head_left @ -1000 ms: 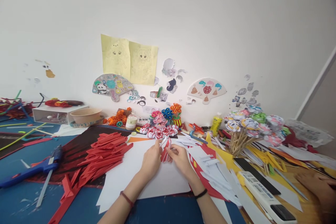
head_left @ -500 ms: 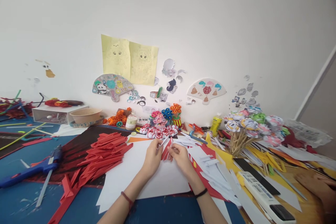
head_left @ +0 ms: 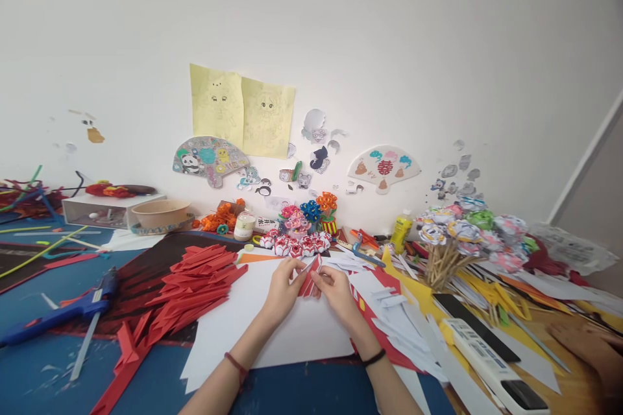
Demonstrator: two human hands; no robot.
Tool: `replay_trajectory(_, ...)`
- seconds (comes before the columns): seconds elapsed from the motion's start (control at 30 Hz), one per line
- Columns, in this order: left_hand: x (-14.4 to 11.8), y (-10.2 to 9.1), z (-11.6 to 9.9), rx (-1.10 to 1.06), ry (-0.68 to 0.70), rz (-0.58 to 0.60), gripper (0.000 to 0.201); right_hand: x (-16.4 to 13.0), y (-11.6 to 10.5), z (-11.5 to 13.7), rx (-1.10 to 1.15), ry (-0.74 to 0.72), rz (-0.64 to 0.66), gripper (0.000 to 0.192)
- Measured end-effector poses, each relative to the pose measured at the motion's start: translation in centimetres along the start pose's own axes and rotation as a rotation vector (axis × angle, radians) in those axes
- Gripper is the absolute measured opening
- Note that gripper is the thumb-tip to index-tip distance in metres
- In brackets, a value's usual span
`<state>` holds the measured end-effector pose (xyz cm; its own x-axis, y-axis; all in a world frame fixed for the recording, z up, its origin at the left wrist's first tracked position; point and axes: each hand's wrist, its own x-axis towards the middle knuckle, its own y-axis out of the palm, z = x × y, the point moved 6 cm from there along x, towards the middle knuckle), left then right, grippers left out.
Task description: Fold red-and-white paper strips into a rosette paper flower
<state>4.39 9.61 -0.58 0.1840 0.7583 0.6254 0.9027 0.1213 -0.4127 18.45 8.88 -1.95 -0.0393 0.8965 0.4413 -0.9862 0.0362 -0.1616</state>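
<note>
My left hand [head_left: 283, 290] and my right hand [head_left: 337, 292] meet over a white sheet [head_left: 253, 331] in the middle of the table. Together they pinch a small red-and-white folded paper piece [head_left: 310, 279] between their fingertips. A heap of red folded paper pieces [head_left: 195, 282] lies just left of my left hand. White and red paper strips [head_left: 389, 311] lie right of my right hand. A row of small red-and-white paper flowers [head_left: 294, 245] stands just beyond my fingers.
A blue glue gun [head_left: 58, 314] lies at the left. Paper flowers on sticks [head_left: 462, 233], a yellow glue bottle [head_left: 402, 230] and a white remote [head_left: 491, 363] are at the right. Another person's hand [head_left: 588, 343] rests at the right edge. A bowl [head_left: 159, 213] stands at the back.
My hands have drawn slightly closer together on the folded piece, and its white flap has folded down. The view shifted a little.
</note>
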Motion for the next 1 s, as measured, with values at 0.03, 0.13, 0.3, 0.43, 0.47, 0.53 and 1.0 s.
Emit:
replay_trajectory(0.03, 0.0, -0.1, 0.0, 0.006, 0.003, 0.003, 0.014, 0.0, 0.0, 0.0, -0.006, -0.001, 0.0, 0.045)
replay_trajectory(0.13, 0.1, -0.2, -0.1, 0.022, 0.017, 0.029, 0.017, 0.0, 0.0, 0.0, -0.026, -0.005, -0.008, 0.045)
replay_trajectory(0.3, 0.2, -0.1, -0.7, 0.065, 0.069, 0.071, 0.022, 0.0, -0.1, -0.3, -0.058, -0.012, -0.017, 0.042)
replay_trajectory(0.43, 0.0, 0.1, -1.1, 0.127, 0.106, 0.083, 0.022, 0.1, -0.1, -0.4, -0.08, -0.014, -0.021, 0.041)
replay_trajectory(0.47, -0.1, 0.1, -1.1, 0.147, 0.11, 0.079, 0.022, 0.1, -0.1, -0.4, -0.087, -0.016, -0.023, 0.04)
replay_trajectory(0.53, -0.2, 0.1, -1.2, 0.191, 0.116, 0.065, 0.02, 0.1, -0.1, -0.4, -0.103, -0.021, -0.029, 0.039)
replay_trajectory(1.0, -1.4, 0.6, -1.3, 0.592, 0.117, 0.01, 0.026, -0.6, 0.7, 0.7, -0.258, -0.121, -0.042, 0.035)
